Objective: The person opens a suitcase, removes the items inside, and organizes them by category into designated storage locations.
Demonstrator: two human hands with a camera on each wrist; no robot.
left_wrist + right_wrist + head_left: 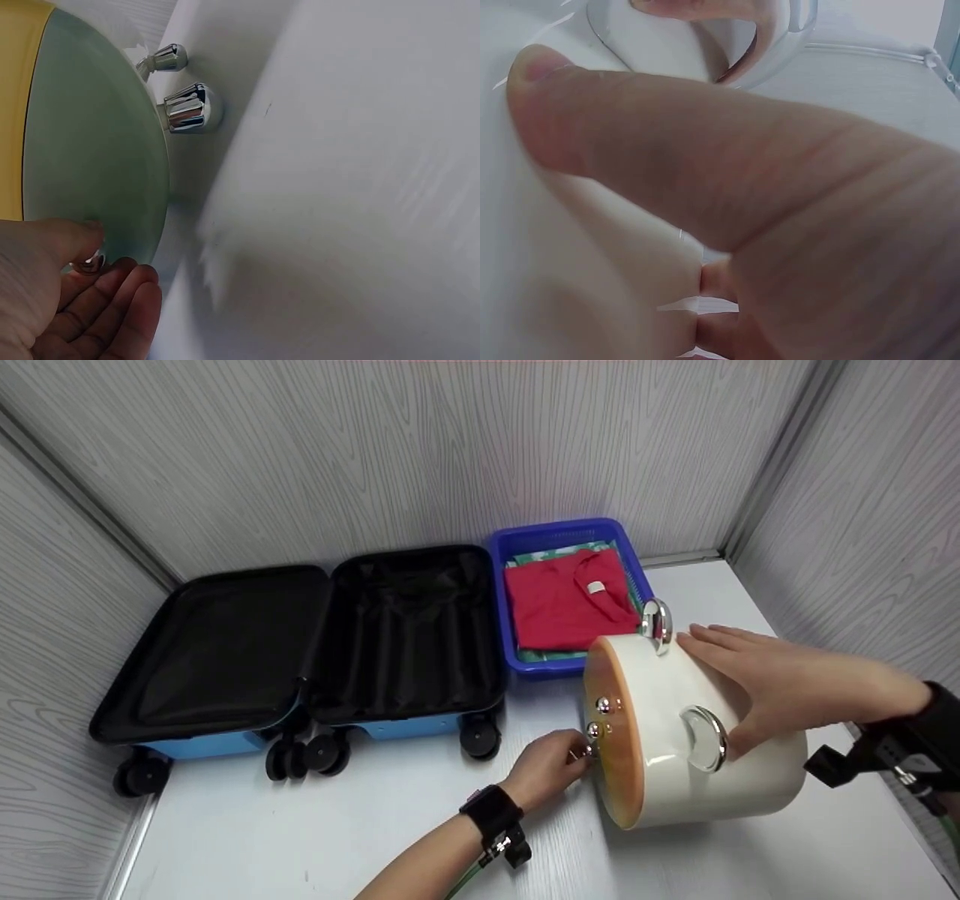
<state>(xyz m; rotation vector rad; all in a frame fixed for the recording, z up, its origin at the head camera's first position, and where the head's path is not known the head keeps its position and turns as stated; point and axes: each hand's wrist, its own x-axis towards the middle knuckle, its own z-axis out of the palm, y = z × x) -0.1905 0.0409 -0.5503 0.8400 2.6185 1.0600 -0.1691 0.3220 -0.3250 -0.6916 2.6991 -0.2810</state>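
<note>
A white, drum-shaped container [667, 679] with an orange rim lies tipped on its side. It has chrome loop handles [719, 735] on its wall and several chrome knobs [187, 111] standing out from its flat end. Low on that end, my left hand [546, 769] pinches one chrome knob [91, 262] between thumb and fingers. My right hand [787, 679] rests on the white wall with fingers stretched out, its thumb beside the nearer handle. Part of the far wall is hidden under that palm.
To the left, a blue suitcase [405, 622] with a black lining lies unfolded, its black wheels [480, 736] facing me. Behind the container stands a blue basket [551, 669] with a folded red shirt [555, 600] over green-patterned cloth. Grey wood-grain panels [420, 457] enclose the white tabletop [360, 825].
</note>
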